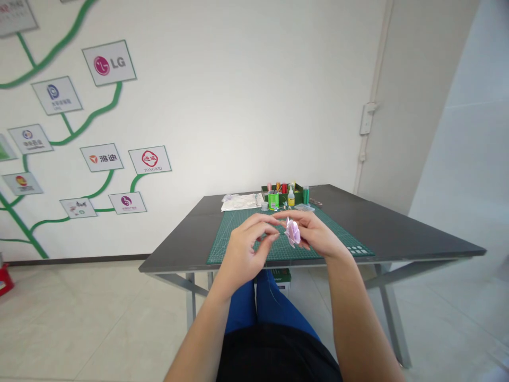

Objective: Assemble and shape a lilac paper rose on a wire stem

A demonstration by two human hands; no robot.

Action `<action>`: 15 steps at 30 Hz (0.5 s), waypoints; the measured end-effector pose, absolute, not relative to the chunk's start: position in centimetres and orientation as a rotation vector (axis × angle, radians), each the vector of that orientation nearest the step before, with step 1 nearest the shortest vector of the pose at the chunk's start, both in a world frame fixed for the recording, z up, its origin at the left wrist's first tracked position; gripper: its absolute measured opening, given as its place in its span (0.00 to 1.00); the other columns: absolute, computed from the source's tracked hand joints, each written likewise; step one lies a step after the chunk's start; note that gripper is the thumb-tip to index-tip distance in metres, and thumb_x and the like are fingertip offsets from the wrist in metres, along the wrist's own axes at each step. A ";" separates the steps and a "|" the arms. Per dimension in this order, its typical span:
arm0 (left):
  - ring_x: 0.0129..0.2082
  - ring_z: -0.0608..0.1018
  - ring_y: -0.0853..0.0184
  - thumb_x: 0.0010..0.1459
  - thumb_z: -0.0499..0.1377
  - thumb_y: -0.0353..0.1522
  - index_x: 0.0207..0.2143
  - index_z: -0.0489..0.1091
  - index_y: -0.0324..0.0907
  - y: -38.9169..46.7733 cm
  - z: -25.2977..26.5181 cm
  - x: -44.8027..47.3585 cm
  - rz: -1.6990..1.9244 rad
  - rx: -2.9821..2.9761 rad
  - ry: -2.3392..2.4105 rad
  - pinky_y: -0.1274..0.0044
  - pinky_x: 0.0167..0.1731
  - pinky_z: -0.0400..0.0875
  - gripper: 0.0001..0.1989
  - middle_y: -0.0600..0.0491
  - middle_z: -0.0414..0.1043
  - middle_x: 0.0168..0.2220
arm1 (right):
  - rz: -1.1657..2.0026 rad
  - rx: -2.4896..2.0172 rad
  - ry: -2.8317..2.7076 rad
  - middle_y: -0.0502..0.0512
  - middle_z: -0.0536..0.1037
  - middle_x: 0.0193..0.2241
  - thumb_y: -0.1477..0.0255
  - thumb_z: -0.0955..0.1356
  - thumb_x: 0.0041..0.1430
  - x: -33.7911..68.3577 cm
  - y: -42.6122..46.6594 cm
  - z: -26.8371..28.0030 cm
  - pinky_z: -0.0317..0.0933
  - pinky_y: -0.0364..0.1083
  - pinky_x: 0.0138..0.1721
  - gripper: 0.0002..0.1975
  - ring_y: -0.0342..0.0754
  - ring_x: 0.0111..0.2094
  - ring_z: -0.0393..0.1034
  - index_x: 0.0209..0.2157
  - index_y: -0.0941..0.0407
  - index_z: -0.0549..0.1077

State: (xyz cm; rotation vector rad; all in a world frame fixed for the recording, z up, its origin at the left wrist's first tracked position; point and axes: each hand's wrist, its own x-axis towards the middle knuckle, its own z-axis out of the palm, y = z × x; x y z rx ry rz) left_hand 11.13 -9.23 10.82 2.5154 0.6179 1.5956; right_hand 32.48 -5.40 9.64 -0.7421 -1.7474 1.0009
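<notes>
Wall point(254, 95): white, beyond the mat; to the mat's left it carries green branches point(35, 68) and framed signs point(109, 62).
Left hand point(247, 246): above the near half of the mat, thumb and forefinger brought together in a pinch on the thin stem, the other fingers loosely bent.
Right hand point(318, 233): above the mat's right side, fingers curled behind the flower, forefinger stretched across toward the left fingertips; whether it grips the petals or only steadies them, I cannot tell.
Flower point(292, 232): pale lilac, held up over the middle of the mat, between the two hands, its stem point(282, 233) pointing left.
Thread point(272, 292): one fine strand hanging below the mat's near edge.
Mat point(222, 241): green, with a printed grid, flat on the dark tabletop point(389, 223).
Supplies: at the mat's far edge, a green can point(273, 200), a small bottle point(291, 198), a box point(265, 197) of coloured spools and, just right of it, a green spool point(306, 195).
White sheet point(243, 202): by the mat's far left corner.
Lap: blue trousers point(274, 302) and black top point(274, 350), on the near side of the mat and lower.
Floor point(119, 313): pale tiles, below the mat's level.
</notes>
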 end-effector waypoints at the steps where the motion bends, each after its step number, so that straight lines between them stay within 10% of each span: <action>1: 0.43 0.83 0.63 0.68 0.59 0.26 0.36 0.76 0.43 -9.1 10.9 11.2 1.595 2.484 0.610 0.73 0.42 0.77 0.08 0.47 0.82 0.46 | 1.005 -0.747 -1.744 0.43 0.67 0.13 0.61 0.72 0.62 32.5 -5.4 9.5 0.47 0.37 0.13 0.24 0.38 0.12 0.53 0.53 0.62 0.81; 15: 0.35 0.81 0.65 0.66 0.61 0.31 0.31 0.75 0.41 -7.2 11.5 12.2 1.576 2.202 0.557 0.76 0.33 0.74 0.09 0.46 0.83 0.38 | 1.116 -0.691 -1.718 0.41 0.66 0.12 0.59 0.72 0.65 33.4 -5.3 7.4 0.42 0.38 0.15 0.22 0.37 0.11 0.48 0.51 0.62 0.78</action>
